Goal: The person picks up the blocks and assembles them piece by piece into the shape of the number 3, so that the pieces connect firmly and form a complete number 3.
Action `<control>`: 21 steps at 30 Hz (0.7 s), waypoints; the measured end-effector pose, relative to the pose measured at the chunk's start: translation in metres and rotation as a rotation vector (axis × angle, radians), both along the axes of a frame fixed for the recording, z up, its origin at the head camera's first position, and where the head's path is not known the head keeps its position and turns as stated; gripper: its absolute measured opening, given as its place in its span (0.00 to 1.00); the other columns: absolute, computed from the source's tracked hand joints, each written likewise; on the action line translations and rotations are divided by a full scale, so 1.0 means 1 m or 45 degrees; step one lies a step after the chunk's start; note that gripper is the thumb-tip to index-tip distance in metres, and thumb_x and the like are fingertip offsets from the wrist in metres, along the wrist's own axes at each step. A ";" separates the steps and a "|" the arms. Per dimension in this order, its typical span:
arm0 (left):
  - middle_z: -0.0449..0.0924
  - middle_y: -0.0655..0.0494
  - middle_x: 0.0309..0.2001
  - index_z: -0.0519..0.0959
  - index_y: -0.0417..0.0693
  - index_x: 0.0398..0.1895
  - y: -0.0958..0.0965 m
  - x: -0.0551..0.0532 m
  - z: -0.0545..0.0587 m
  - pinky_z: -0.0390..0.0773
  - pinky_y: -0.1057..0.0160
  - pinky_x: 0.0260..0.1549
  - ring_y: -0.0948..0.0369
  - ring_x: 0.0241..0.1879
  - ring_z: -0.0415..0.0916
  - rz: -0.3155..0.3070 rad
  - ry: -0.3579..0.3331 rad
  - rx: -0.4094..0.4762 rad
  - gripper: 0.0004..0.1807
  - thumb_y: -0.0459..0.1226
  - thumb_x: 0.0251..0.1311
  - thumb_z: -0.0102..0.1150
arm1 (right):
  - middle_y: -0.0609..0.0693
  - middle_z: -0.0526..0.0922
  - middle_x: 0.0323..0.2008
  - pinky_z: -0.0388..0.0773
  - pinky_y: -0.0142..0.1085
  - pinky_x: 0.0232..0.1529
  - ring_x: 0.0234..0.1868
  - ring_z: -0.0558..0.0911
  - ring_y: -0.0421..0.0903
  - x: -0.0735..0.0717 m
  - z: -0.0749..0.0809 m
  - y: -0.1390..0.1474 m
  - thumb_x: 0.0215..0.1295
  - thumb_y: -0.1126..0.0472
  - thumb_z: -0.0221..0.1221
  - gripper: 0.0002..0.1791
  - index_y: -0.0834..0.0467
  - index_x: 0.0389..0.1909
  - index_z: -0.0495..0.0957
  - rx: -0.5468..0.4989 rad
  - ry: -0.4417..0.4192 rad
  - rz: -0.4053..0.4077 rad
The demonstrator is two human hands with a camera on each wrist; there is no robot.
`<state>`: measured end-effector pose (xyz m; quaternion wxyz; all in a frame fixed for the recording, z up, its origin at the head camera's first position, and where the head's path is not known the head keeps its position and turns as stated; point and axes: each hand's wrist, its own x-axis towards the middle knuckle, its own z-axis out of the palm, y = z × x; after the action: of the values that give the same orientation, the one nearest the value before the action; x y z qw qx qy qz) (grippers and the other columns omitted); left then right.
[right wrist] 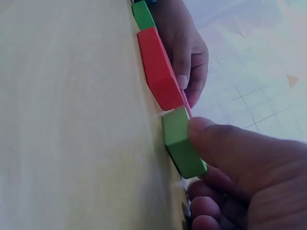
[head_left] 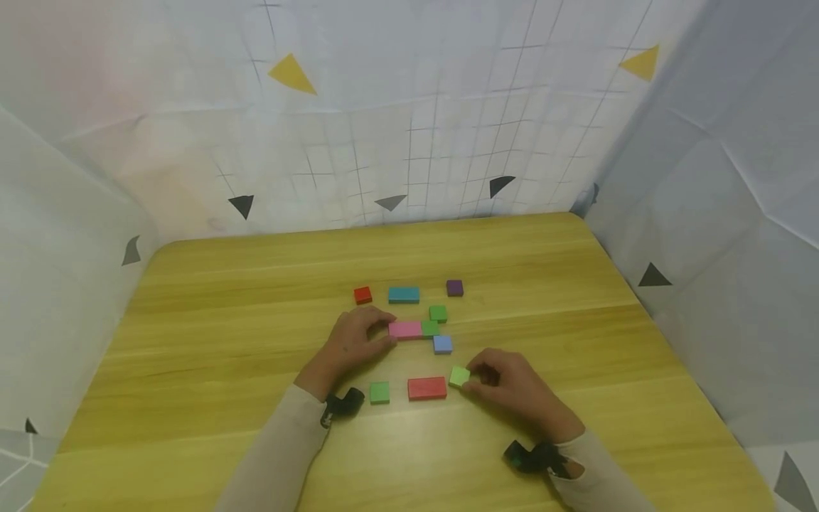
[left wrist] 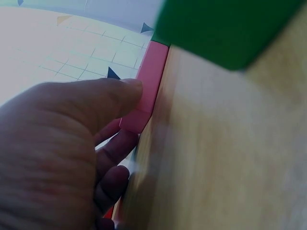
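With thumb and fingertips, my left hand (head_left: 354,341) pinches the left end of a pink rectangular block (head_left: 406,330), also seen in the left wrist view. The pink block's right end meets a green square block (head_left: 430,328). My right hand (head_left: 512,380) pinches a light green square block (head_left: 459,377) between thumb and fingers, close to the right end of a red rectangular block (head_left: 426,388). In the right wrist view, the light green block (right wrist: 183,143) is tilted low over the table. A small blue block (head_left: 442,345) lies between the two hands.
On the wooden table (head_left: 224,320), a small red block (head_left: 362,295), a teal rectangle (head_left: 404,295) and a purple block (head_left: 455,288) lie farther back. One green block (head_left: 438,313) lies behind the pink-green row, another green block (head_left: 379,392) left of the long red one.
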<state>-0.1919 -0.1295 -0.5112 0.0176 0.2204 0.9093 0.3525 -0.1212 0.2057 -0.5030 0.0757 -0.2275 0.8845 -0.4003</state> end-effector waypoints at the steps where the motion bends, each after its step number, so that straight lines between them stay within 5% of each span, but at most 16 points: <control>1: 0.81 0.63 0.53 0.82 0.57 0.55 0.000 0.000 0.000 0.67 0.48 0.64 0.60 0.59 0.74 0.002 -0.002 -0.004 0.21 0.51 0.60 0.65 | 0.38 0.79 0.31 0.77 0.31 0.32 0.31 0.76 0.38 0.000 -0.001 0.000 0.60 0.44 0.68 0.14 0.45 0.43 0.82 0.000 0.003 -0.013; 11: 0.81 0.64 0.53 0.82 0.58 0.55 0.000 -0.001 -0.001 0.66 0.48 0.64 0.61 0.58 0.74 0.004 0.003 0.001 0.21 0.51 0.60 0.65 | 0.38 0.78 0.30 0.77 0.31 0.30 0.30 0.76 0.38 0.001 -0.001 -0.002 0.59 0.47 0.70 0.14 0.46 0.43 0.83 -0.031 0.010 -0.051; 21: 0.81 0.62 0.54 0.82 0.57 0.56 0.001 0.001 0.002 0.65 0.47 0.65 0.59 0.59 0.74 0.006 -0.003 -0.001 0.22 0.51 0.60 0.65 | 0.40 0.80 0.38 0.77 0.32 0.34 0.35 0.77 0.40 -0.001 -0.004 0.001 0.62 0.51 0.69 0.19 0.48 0.52 0.81 -0.081 0.099 0.077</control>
<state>-0.1912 -0.1289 -0.5095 0.0180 0.2179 0.9099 0.3525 -0.1227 0.2066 -0.5069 0.0459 -0.2718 0.8663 -0.4165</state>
